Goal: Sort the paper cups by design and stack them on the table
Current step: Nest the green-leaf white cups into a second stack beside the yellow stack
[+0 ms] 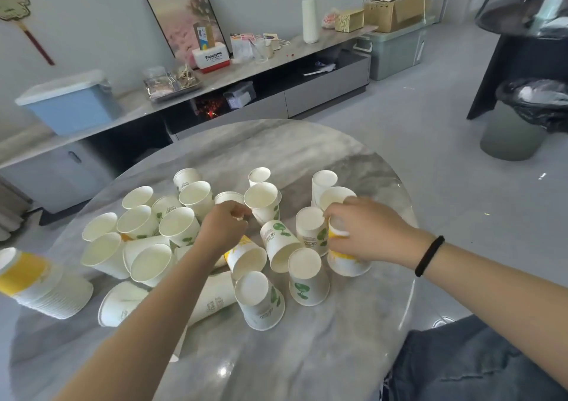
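left hand [226, 225]: cup rim [229, 198] pinched mid-pile | right hand [368, 231]: yellow cup [345, 260] clasped, right | yellow stack [37, 280] laid far left on table [307, 354]

1. "Panasonic" in dark letters stands on the white-and-red cardboard box [211, 58] on the far sideboard.
2. Script print on the green-leaf white paper cups [309, 280] is too small to read.

Right hand [365, 231] grips yellow-print cup stack [345, 257]; left hand [226, 227] curled among scattered cups [184, 231] on marble table [276, 354].
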Demonstrator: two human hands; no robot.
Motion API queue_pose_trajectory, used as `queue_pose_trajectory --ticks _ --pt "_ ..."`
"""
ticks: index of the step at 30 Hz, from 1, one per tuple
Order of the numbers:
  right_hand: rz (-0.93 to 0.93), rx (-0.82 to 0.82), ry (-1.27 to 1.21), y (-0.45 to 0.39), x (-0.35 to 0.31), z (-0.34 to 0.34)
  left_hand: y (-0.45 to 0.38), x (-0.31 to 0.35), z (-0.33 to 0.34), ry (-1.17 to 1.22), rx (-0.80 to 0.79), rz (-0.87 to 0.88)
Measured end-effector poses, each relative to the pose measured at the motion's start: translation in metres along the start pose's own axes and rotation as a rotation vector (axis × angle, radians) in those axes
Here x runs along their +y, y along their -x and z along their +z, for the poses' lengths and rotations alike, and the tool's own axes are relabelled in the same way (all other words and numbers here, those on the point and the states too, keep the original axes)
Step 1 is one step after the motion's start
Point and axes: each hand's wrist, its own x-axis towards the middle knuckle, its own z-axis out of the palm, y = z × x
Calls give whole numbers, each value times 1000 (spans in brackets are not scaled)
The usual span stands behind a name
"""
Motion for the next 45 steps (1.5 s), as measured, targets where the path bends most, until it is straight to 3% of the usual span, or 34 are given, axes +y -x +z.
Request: queue_pose_trajectory --ticks 5,9,14,19,23,27,30,32,36,40,42,45 --pt "48 200 -334 -9 -2 -19 6 -16 4 -324 -163 57" --pt "56 230 -590 -17 -6 -14 12 -20 17 -561 -103 163" --pt "187 165 -809 -26 -14 -9 16 -18 4 -540 106 301" --pt "252 -2 -1098 -30 -31 -2 25 -9 -37 -32 322 243" --pt "249 -89 -1387 -33 -37 -1 27 -7 -50 464 148 78" --pt "239 -186 -1597 -33 -40 -2 26 -1 -40 679 -28 -24" --pt "222 -179 -1600 -31 -40 3 25 10 -31 898 -339 -99" --pt "211 -174 -1600 -31 -39 5 26 22 -21 888 -484 -57" --pt "206 -125 -1430 -38 -24 -7 20 51 -2 683 -320 77" --pt "330 162 -823 -48 11 -18 -5 69 10 508 -145 159" --pt "397 93 -569 -52 26 -15 -13 80 16 435 -104 203" --pt "480 -49 -497 -55 38 -11 -17 95 31 356 -132 333"
